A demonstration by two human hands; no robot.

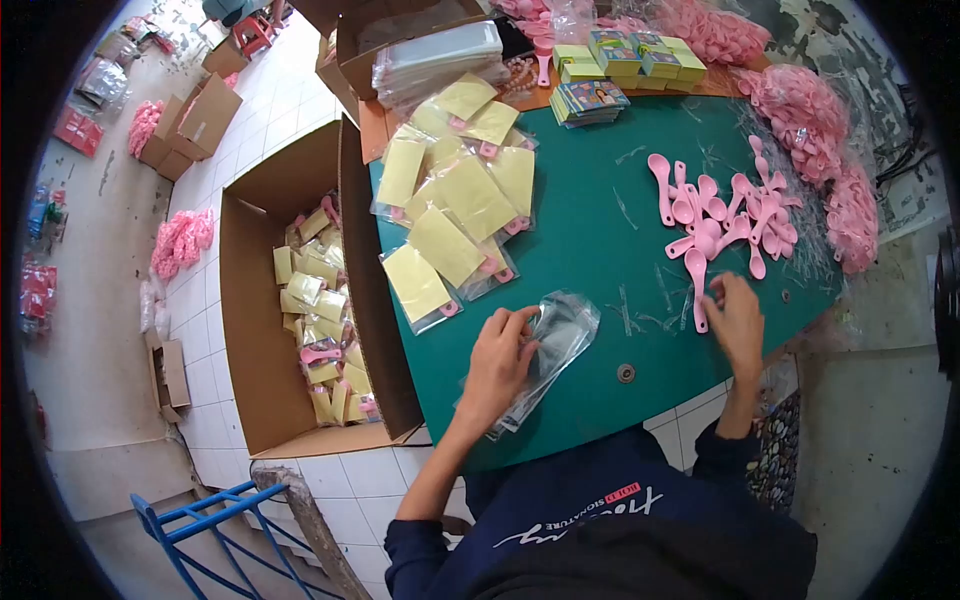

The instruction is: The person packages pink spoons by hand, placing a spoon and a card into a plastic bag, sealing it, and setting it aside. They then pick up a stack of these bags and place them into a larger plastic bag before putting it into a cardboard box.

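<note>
Dark shirt (pixel 620 520), right hand (pixel 738 318) at pink spoon (pixel 698 283), handle near, bowl pointing away

- Navy shirt front (pixel 560 478), worn by the person: carries large white script lettering (pixel 520 537); seems to begin with "Ho", the remainder broken up by folds and not surely legible.
- Red patch (pixel 622 494), same shirt, just beside the script: bears small pale capitals, apparently "BOLD".
- Small white capitals (pixel 588 507), same shirt, next to the patch: read "SIGNATURE".
- Printed cards (pixel 590 97), stacked: show multicoloured faces with print too small to read.
</note>
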